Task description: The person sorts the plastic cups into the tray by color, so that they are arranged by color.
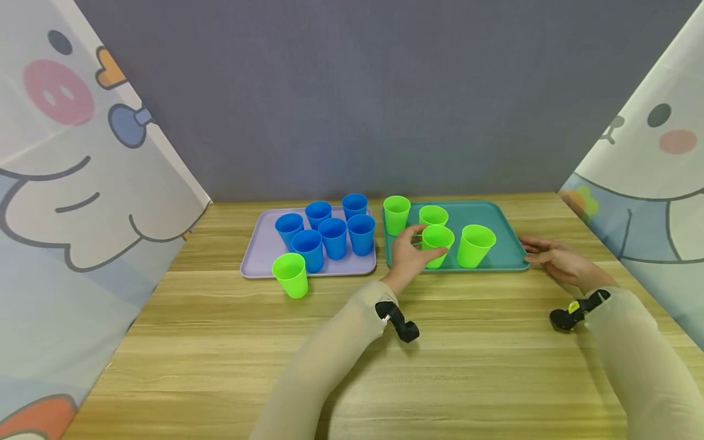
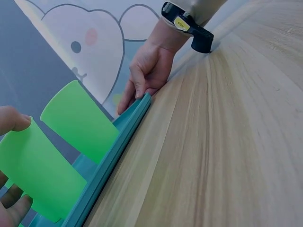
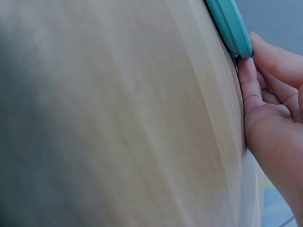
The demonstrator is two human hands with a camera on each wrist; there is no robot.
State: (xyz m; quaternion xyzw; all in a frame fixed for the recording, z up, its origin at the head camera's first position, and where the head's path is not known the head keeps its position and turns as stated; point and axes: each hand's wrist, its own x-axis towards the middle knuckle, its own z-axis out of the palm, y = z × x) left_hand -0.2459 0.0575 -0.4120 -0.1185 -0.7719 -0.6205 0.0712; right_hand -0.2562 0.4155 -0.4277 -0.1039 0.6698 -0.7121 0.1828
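Observation:
My left hand [image 1: 408, 256] is around a bright green cup [image 2: 40, 170] at the teal tray's front side, with the thumb at its rim and the fingers along its side. Just right of it on the tray stands another green cup [image 1: 476, 247]. Two more, a back-left cup [image 1: 396, 217] and a cup [image 1: 433, 215] behind the held one, stand farther back. At the tray's right edge, my right hand [image 1: 561, 263] pinches the rim of the teal tray [image 3: 232, 28], its digits above and below the edge.
A lavender tray [image 1: 254, 256] to the left carries several blue cups [image 1: 333, 239]. In front of it, a lone green cup [image 1: 291, 276] overlaps its edge in the head view. Behind both trays rises a grey partition [image 1: 357, 110], with cartoon-printed panels [image 1: 99, 183] at the sides.

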